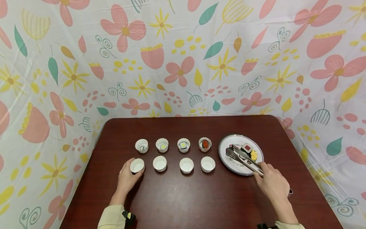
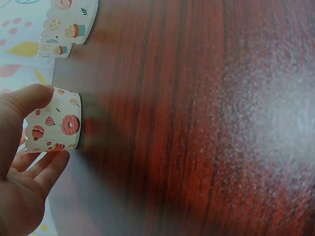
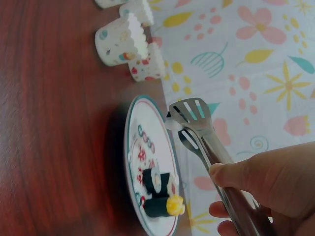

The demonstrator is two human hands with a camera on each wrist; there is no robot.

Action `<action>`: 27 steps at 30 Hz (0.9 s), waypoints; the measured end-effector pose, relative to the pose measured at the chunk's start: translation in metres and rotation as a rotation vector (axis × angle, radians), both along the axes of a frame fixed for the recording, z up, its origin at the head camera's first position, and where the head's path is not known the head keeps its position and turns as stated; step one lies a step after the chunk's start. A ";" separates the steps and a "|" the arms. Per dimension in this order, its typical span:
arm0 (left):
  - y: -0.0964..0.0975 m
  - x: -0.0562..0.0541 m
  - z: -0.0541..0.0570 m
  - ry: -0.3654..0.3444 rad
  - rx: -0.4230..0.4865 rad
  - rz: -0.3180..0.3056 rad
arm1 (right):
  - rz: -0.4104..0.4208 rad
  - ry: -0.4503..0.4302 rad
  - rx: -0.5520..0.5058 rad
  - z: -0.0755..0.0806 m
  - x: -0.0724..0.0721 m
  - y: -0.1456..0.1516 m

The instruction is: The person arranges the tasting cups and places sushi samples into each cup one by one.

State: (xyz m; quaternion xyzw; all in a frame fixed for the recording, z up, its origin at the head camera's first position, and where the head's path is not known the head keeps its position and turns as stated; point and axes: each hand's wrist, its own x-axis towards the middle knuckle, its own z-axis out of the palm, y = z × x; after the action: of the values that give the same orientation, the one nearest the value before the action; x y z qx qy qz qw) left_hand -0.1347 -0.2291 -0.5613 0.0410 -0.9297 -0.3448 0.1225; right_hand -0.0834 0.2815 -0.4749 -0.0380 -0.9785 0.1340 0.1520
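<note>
My left hand [image 1: 128, 178] holds the leftmost front paper cup [image 1: 137, 165] between thumb and fingers; in the left wrist view this cup [image 2: 56, 120] has a donut print. My right hand [image 1: 273, 183] grips metal tongs [image 1: 247, 160], their slotted heads over the white plate [image 1: 228, 167]. In the right wrist view a small pale and dark piece [image 3: 172, 123] shows at the tong heads; its kind is unclear. Sushi rolls lie on the plate, one topped with yellow corn [image 1: 253, 155] and another with a red centre [image 1: 247, 147].
Three more front-row paper cups [image 1: 159, 163] look bare inside. Behind them stands a row of several cups [image 1: 141, 146] with sushi pieces, the rightmost with an orange-red topping [image 1: 205, 144]. A floral sheet [image 1: 183, 63] hangs behind the dark wooden table [image 1: 177, 200].
</note>
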 end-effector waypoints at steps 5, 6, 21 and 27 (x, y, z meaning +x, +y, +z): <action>0.000 -0.001 0.000 -0.001 -0.006 0.000 | 0.016 -0.002 0.007 0.007 -0.006 -0.011; 0.000 -0.001 0.000 -0.002 -0.003 0.002 | 0.014 -0.011 0.008 0.008 -0.008 -0.013; -0.001 -0.001 -0.001 -0.010 0.011 0.005 | 0.099 0.068 0.026 0.018 -0.028 -0.051; -0.002 -0.001 -0.002 -0.023 0.017 0.003 | 0.155 0.115 0.043 0.020 -0.036 -0.068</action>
State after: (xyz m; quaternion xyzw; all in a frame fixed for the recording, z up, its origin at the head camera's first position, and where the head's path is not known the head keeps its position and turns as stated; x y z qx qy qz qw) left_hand -0.1353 -0.2307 -0.5629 0.0473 -0.9281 -0.3518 0.1120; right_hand -0.1197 0.2136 -0.4551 0.0490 -0.9708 0.1262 0.1978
